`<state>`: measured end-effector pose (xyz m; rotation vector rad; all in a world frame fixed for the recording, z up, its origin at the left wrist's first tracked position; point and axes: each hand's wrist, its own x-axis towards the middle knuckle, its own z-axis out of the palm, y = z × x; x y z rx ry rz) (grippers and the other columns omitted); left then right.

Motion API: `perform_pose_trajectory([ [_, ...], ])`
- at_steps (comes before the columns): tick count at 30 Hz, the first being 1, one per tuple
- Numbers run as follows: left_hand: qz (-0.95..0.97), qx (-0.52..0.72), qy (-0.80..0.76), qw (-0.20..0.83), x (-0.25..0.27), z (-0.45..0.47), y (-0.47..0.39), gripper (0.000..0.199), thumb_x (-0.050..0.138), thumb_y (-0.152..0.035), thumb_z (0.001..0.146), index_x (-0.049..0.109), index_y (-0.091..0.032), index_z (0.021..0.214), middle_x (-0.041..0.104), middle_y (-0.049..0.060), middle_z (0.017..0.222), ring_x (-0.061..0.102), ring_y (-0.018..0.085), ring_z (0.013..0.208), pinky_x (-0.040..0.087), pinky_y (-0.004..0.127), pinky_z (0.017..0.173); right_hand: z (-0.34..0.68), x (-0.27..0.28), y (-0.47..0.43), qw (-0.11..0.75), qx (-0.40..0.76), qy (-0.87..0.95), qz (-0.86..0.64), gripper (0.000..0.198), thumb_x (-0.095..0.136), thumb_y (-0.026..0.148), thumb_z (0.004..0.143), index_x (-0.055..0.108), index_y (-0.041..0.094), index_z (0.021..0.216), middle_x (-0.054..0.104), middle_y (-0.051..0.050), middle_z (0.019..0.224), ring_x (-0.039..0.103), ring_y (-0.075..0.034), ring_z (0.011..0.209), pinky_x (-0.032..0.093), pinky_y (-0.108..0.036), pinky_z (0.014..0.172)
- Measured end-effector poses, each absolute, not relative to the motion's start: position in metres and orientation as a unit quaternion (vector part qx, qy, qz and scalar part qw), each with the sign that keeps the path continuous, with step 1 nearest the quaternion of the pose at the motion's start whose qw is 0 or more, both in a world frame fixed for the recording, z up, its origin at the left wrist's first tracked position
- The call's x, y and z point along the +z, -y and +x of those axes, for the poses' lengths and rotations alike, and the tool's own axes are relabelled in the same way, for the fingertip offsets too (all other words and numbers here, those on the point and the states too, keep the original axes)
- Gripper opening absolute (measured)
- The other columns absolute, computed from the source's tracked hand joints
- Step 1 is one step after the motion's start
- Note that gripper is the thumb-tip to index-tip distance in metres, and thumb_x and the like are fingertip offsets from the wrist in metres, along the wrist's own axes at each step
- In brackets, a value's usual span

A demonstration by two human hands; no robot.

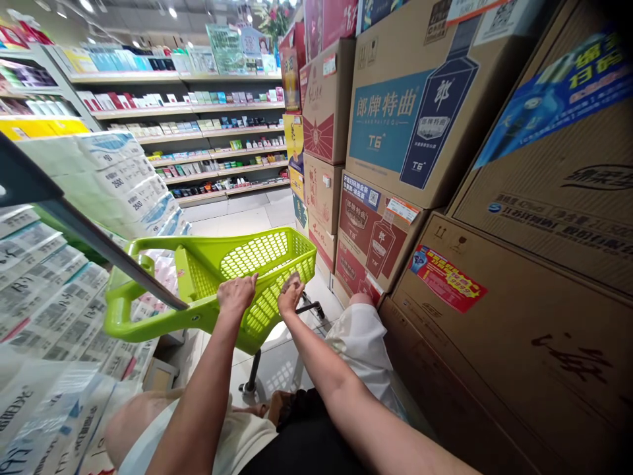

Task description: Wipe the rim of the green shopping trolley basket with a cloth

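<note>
A lime-green plastic shopping cart [270,260] stands in front of me, turned sideways, with its handle at the left. Its lattice basket holds no goods that I can see. My left hand [237,293] is closed over the near rim, around the middle of the basket. Farther right, my right hand [291,295] has its fingers curled at the near rim, close to the narrow end. Something brownish shows at those fingers, too small to make out. Below the basket are dark legs with wheels [248,388].
Stacked cardboard cartons [390,125] rise close on the right. Piled plastic-wrapped paper packs [59,290] flank the left. A dark grey bar [119,244] slants down across the cart's handle end. Shelves of small boxes [188,109] stand at the back, beyond the tiled floor [232,214].
</note>
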<state>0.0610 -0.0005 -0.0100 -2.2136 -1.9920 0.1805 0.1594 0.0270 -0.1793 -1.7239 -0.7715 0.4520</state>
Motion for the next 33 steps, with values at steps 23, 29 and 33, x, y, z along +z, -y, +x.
perform_pose_trajectory([
  [23,-0.714,0.053,0.697,0.045,0.011,0.075,0.030,0.045,0.032,-0.028,0.097,0.072,-0.015,0.113,0.073,0.020,0.115,0.070,0.032,0.107,0.045,0.040,0.085,0.154,-0.172,-0.025,0.551,0.154,0.433,-0.697,0.038,0.055,0.007,0.076,0.058,0.014,0.113,0.048,-0.020,0.133,0.049,-0.029,0.131,0.039,-0.042,0.113],
  [29,-0.712,0.067,0.696,0.057,0.020,0.071,0.037,0.040,0.039,-0.013,0.089,0.073,-0.018,0.110,0.075,0.017,0.111,0.068,0.030,0.110,0.041,0.044,0.094,0.153,-0.184,-0.027,0.532,0.206,0.379,-0.729,0.034,0.057,0.005,0.071,0.061,0.015,0.103,0.056,-0.015,0.115,0.062,-0.027,0.108,0.049,-0.039,0.100],
  [33,-0.724,0.076,0.683,0.052,0.024,0.069,0.039,0.043,0.036,-0.012,0.091,0.072,-0.018,0.115,0.073,0.017,0.116,0.068,0.030,0.111,0.044,0.041,0.089,0.145,-0.180,-0.027,0.553,0.175,0.418,-0.699,0.039,0.056,0.008,0.078,0.058,0.015,0.116,0.050,-0.018,0.132,0.051,-0.028,0.128,0.041,-0.041,0.110],
])
